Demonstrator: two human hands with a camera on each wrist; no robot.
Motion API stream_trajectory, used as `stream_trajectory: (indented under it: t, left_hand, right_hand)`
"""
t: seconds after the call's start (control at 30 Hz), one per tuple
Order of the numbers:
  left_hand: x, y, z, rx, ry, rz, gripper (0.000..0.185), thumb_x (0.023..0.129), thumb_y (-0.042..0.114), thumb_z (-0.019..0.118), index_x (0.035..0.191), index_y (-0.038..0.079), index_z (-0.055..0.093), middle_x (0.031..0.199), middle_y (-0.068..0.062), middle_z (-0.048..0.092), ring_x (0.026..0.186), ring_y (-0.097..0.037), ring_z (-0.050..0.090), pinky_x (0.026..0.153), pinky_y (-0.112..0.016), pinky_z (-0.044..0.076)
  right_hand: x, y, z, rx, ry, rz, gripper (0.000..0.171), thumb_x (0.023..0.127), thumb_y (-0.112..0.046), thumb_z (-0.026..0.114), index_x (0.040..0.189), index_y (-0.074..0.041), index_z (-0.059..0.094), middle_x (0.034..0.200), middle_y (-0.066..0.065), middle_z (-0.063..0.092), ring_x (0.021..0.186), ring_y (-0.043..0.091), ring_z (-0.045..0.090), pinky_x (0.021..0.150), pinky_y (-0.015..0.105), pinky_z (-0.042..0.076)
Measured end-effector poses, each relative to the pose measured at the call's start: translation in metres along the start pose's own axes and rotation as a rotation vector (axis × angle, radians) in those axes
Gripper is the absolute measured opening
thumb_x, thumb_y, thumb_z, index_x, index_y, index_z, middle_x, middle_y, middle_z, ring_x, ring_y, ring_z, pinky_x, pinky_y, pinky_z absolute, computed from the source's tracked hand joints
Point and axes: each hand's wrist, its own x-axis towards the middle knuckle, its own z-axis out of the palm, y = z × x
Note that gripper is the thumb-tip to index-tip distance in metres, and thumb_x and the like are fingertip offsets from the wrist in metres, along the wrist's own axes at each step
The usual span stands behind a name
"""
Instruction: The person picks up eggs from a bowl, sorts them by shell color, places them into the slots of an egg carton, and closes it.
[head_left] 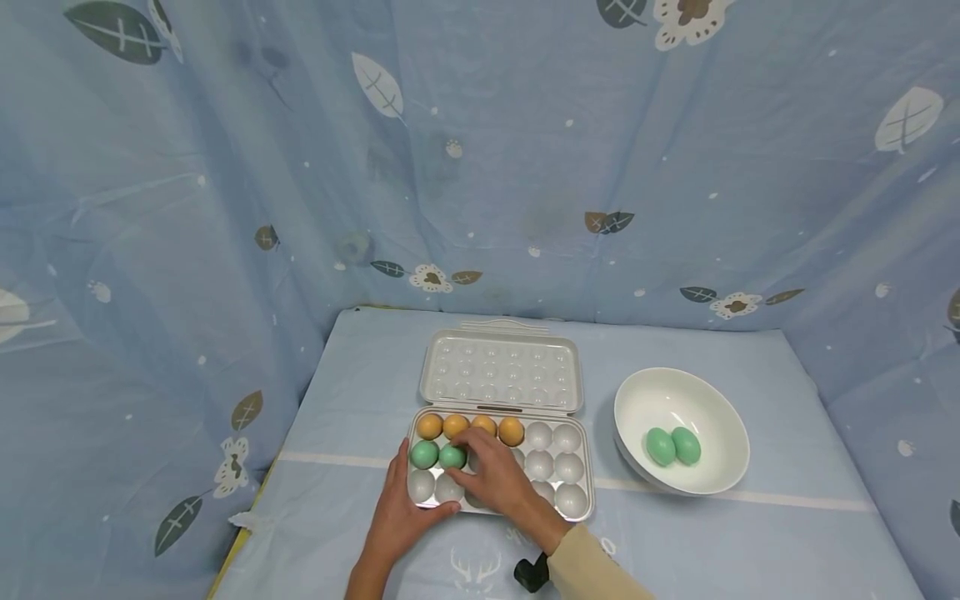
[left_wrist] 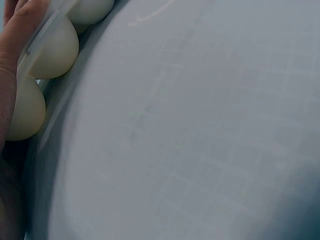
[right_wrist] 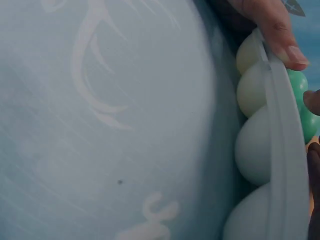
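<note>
The tray (head_left: 570, 467) lies open on the surface (head_left: 810, 546), a little left of the middle, its lid (head_left: 501, 369) folded back flat on the far side. Four orange eggs (head_left: 512, 432) sit in the far row, filling the left four wells; in the middle row a green egg (head_left: 424, 454) takes the leftmost well, and a second green egg (head_left: 451, 457) is just right of it. The right hand (head_left: 495, 475) reaches over the tray from the near right, thumb and fingers pinching the second green egg. The left hand (head_left: 401, 517) rests at the near left corner, its fingers extended along the left side and its thumb spread to the near rim. In the right wrist view that thumb (right_wrist: 284, 37) lies over the rim, above the wells' rounded undersides. To the right, well apart from the tray, stands the white bowl (head_left: 723, 429) with two more green eggs (head_left: 661, 447) side by side in it. A beige sleeve (head_left: 596, 571) covers the right forearm; behind, a blue curtain (head_left: 487, 167) with printed leaves hangs.
</note>
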Motion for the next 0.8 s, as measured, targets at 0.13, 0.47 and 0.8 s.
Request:
stream_trajectory:
  t: [0.13,0.47,0.8]
  left_hand:
    - [0.0,-0.001,0.001,0.01,0.002,0.006,0.141,0.063,0.063,0.093,0.165,0.008,0.013,0.161,-0.021,0.034,0.143,-0.039,0.044,0.114,-0.058,0.041]
    - [0.001,0.0,0.001,0.021,-0.008,0.004,0.141,0.063,0.064,0.092,0.165,0.008,0.012,0.161,-0.021,0.033,0.144,-0.039,0.043,0.115,-0.058,0.039]
    - [0.002,-0.001,0.0,0.021,-0.014,-0.008,0.142,0.062,0.067,0.091,0.165,0.009,0.012,0.161,-0.02,0.033,0.143,-0.039,0.044,0.115,-0.059,0.04]
  right_hand:
    - [0.005,-0.001,-0.009,0.055,0.019,-0.004,0.041,0.085,-0.023,0.087,0.119,-0.011,0.067,0.113,0.001,0.069,0.103,0.018,0.068,0.088,0.028,0.057]
    - [0.018,-0.001,-0.027,0.055,0.068,-0.059,0.047,0.084,-0.023,0.088,0.124,-0.006,0.068,0.121,0.003,0.07,0.111,0.02,0.068,0.095,0.034,0.057]
    - [0.026,-0.003,-0.044,0.069,0.049,-0.054,0.045,0.086,-0.022,0.086,0.124,-0.009,0.066,0.122,0.006,0.07,0.11,0.023,0.069,0.095,0.034,0.057]
